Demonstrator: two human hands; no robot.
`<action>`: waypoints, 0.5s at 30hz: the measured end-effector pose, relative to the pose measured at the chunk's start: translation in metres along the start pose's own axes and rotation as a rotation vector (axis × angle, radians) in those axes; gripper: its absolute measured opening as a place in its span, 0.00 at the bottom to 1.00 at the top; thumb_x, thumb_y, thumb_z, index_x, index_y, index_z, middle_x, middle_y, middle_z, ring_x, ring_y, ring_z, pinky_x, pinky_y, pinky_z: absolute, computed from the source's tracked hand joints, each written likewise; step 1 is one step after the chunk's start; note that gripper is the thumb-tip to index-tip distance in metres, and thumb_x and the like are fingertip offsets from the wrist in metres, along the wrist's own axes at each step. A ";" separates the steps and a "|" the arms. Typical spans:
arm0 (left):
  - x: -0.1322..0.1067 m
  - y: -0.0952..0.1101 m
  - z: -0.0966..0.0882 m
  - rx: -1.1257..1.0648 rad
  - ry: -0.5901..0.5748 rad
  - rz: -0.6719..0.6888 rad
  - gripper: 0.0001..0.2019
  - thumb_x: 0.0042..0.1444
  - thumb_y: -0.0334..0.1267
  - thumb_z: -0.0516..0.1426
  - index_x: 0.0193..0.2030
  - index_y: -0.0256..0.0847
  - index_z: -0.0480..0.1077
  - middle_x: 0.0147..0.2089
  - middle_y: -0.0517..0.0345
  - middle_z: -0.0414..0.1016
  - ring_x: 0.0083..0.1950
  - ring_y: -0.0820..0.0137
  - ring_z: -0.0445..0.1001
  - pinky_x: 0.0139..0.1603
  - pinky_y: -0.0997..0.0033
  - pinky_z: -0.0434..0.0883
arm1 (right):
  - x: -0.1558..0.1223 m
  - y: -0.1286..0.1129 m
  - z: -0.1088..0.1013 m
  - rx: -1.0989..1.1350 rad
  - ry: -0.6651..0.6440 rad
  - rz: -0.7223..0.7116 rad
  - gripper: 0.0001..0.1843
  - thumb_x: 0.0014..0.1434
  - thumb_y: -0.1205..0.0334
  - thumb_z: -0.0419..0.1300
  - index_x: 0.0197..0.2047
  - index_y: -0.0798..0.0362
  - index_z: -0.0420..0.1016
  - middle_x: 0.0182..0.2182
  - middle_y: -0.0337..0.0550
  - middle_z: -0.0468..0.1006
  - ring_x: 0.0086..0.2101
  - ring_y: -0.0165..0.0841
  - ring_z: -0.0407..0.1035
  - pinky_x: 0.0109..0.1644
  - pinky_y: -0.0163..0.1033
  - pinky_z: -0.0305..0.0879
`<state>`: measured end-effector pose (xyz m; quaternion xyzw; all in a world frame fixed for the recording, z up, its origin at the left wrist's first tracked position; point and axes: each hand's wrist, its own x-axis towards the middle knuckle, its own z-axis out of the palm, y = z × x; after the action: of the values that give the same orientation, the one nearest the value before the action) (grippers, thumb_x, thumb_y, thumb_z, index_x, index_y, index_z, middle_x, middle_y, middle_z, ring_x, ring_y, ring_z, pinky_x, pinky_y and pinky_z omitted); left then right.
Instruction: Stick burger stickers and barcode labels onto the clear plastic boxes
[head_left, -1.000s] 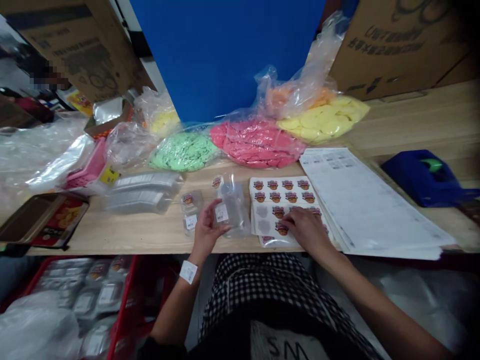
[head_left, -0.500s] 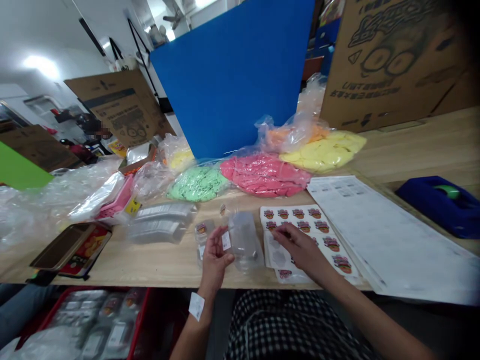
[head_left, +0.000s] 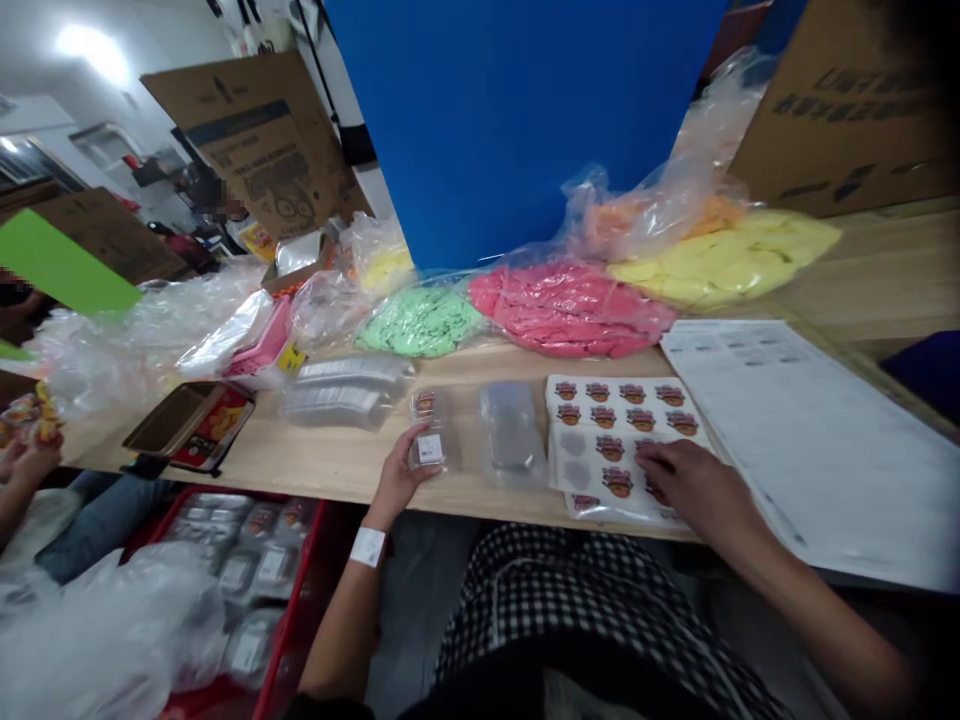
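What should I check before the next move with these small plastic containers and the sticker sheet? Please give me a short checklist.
1. Left hand holds the small clear plastic container: ok, its fingers are around the container.
2. Round sticker and white label are on that container: ok, both show.
3. Text on the white label is readable: cannot tell, it is too small.
4. Sticker sheet has stickers left: ok, many remain, and two spots are bare.
5. Right hand is clear of the stickers: not ok, its fingers cover some at the sheet's right side.
6. Second clear plastic container is closed: cannot tell through the plastic.
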<state>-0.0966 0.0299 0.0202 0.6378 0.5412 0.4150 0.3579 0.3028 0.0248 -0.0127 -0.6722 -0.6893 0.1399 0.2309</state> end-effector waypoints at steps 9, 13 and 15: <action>0.003 -0.009 0.001 0.181 -0.021 0.048 0.29 0.45 0.39 0.64 0.55 0.40 0.63 0.57 0.45 0.66 0.60 0.59 0.65 0.61 0.53 0.61 | -0.001 -0.011 -0.002 -0.121 -0.017 0.001 0.15 0.58 0.62 0.49 0.34 0.54 0.78 0.36 0.50 0.78 0.39 0.42 0.69 0.43 0.44 0.62; 0.004 0.013 0.009 0.298 0.032 0.184 0.28 0.48 0.40 0.63 0.57 0.43 0.62 0.61 0.47 0.62 0.65 0.59 0.56 0.65 0.51 0.53 | 0.000 -0.020 -0.008 -0.145 -0.040 -0.025 0.15 0.59 0.65 0.48 0.35 0.56 0.77 0.35 0.51 0.77 0.38 0.40 0.68 0.45 0.42 0.60; 0.002 0.032 0.024 0.313 0.042 0.271 0.25 0.51 0.39 0.61 0.56 0.44 0.63 0.60 0.48 0.63 0.65 0.61 0.57 0.65 0.51 0.55 | 0.000 -0.024 -0.008 -0.171 -0.065 -0.027 0.15 0.60 0.65 0.49 0.34 0.56 0.77 0.34 0.51 0.76 0.38 0.39 0.68 0.44 0.42 0.59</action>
<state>-0.0622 0.0269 0.0400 0.7437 0.5158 0.3834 0.1840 0.2862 0.0227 0.0066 -0.6752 -0.7150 0.0987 0.1521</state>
